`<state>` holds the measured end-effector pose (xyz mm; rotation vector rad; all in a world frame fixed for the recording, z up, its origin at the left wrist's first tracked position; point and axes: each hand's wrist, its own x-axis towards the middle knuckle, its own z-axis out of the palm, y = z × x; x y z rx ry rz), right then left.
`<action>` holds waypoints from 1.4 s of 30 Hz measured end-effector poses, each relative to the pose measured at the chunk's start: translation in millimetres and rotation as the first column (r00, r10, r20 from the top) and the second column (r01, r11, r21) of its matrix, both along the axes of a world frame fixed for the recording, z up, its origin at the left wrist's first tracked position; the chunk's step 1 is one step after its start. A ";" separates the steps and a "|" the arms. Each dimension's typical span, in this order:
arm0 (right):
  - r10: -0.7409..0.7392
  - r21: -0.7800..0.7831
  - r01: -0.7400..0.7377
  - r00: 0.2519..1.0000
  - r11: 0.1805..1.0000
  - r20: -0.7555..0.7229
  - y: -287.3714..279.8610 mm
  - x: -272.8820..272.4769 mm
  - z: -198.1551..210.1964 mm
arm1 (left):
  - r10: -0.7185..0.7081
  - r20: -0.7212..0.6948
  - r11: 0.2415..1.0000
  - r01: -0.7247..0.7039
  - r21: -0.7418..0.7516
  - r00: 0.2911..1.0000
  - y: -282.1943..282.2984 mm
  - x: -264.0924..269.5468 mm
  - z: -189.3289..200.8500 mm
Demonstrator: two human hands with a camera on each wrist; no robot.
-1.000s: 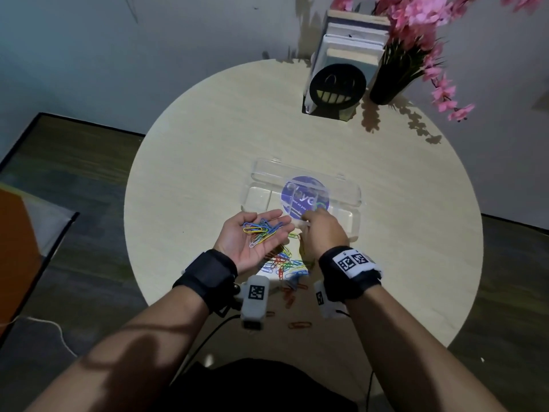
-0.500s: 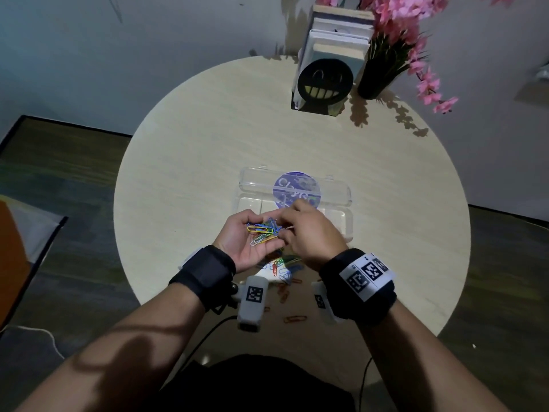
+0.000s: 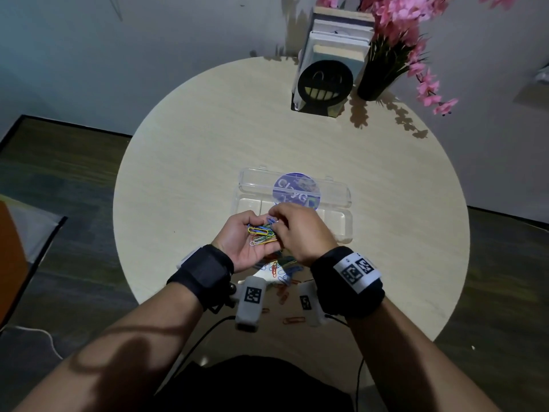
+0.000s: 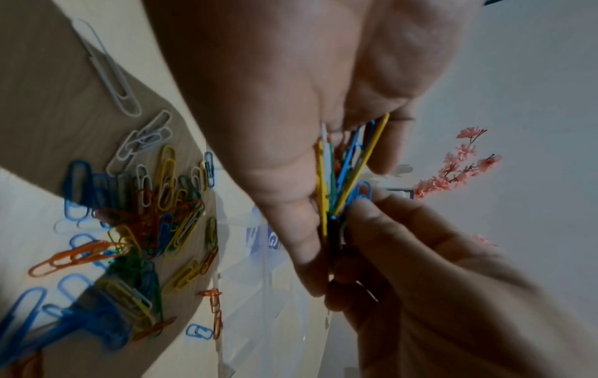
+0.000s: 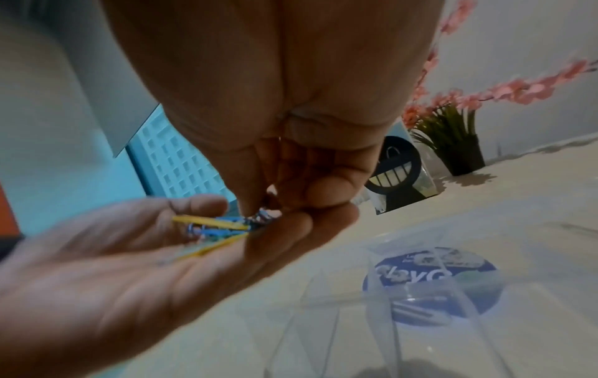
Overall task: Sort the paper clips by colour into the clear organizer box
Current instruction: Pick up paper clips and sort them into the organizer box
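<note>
Round lid label (image 3: 296, 190) reads partly "Clay…". Your left hand (image 3: 248, 243) cups mixed paper clips (image 3: 261, 233); your right hand (image 3: 300, 230) fingers (image 4: 368, 212) pinch a blue clip (image 4: 359, 193). Clear organizer box (image 3: 338, 224) just beyond; loose clip pile (image 4: 145, 217) near desk (image 3: 193, 179) front edge.

My left hand (image 3: 244, 242) lies beside my right hand (image 3: 300, 230), paper clips (image 3: 261, 233) between them. Behind both sits the organizer box (image 3: 338, 221); before them, a loose pile (image 3: 282, 269) on the table (image 3: 193, 173).
</note>
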<state>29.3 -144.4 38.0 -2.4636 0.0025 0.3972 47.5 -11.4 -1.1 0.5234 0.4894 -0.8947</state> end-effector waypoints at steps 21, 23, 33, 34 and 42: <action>-0.475 0.413 0.504 0.862 0.759 -0.179 -24.8 24.4 -17.9 | 0.044 -0.007 0.998 -0.044 0.051 0.999 22.0 7.6 -9.6; -0.515 0.357 0.553 0.833 0.753 -0.203 -28.4 31.6 -28.2 | 0.064 -0.014 0.997 -0.063 0.045 0.998 25.1 8.5 -10.8; -0.373 0.106 0.368 0.927 0.924 0.032 -23.5 29.2 -16.7 | 0.043 -0.046 0.996 -0.039 0.075 0.998 18.2 13.5 -5.4; -0.284 0.134 0.271 0.955 0.953 0.082 -15.1 24.9 -7.9 | 0.036 -0.042 0.996 -0.033 0.078 0.998 15.4 13.8 -3.9; 0.103 -0.068 -0.106 0.993 0.992 -0.052 22.6 15.4 -2.7 | -0.032 -0.043 0.995 0.036 0.089 0.999 2.4 8.3 5.9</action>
